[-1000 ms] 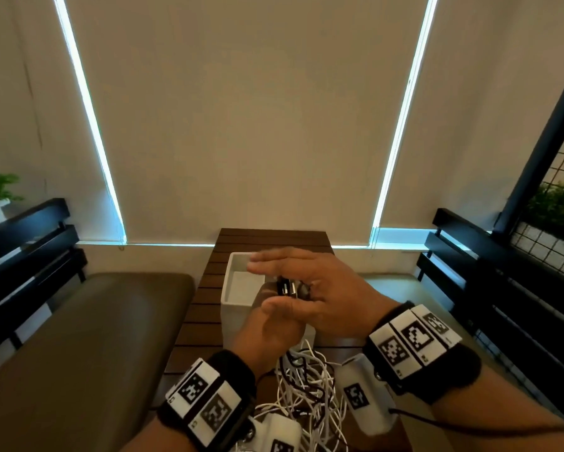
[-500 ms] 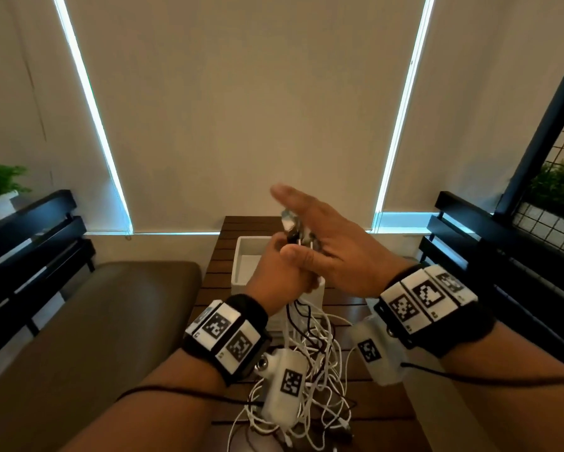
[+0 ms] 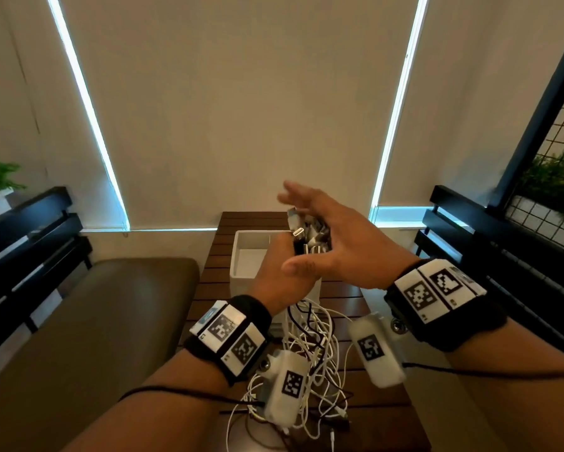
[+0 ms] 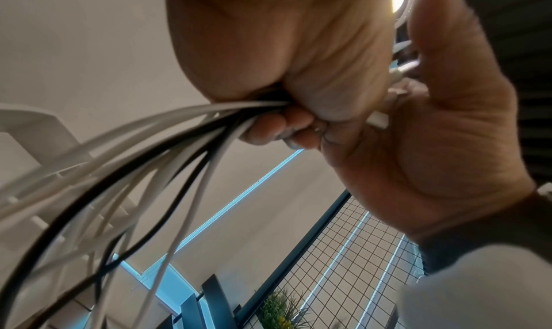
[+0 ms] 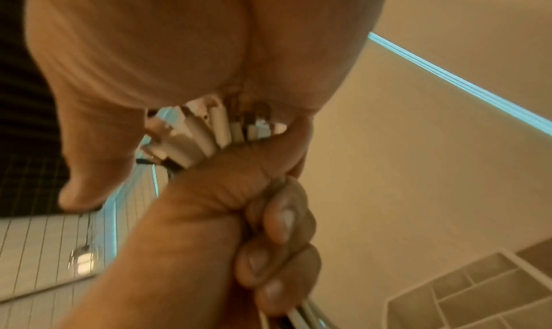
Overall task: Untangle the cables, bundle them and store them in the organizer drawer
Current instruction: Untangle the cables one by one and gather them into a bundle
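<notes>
Raised left hand (image 3: 275, 275) and its gripped cables (image 3: 310, 340) from low beside the organizer (image 3: 241, 256) to above it, with right hand (image 3: 336, 246) lifted alongside, fingers spread over the plug ends (image 3: 308, 238).

This is looking like a lounge or seating nook, in a home or a café, which of the two I cannot tell; cream roller blinds (image 3: 241, 102) are covering tall windows, daylight leaking in at their edges; a brown cushioned bench (image 3: 88, 324) with a black slatted backrest (image 3: 29, 236) is running along the left; a dark slatted wooden worktop (image 3: 346, 301) is standing in the middle; green plants (image 3: 554, 177) are growing behind a black wire grid (image 3: 544, 216) on the right.
</notes>
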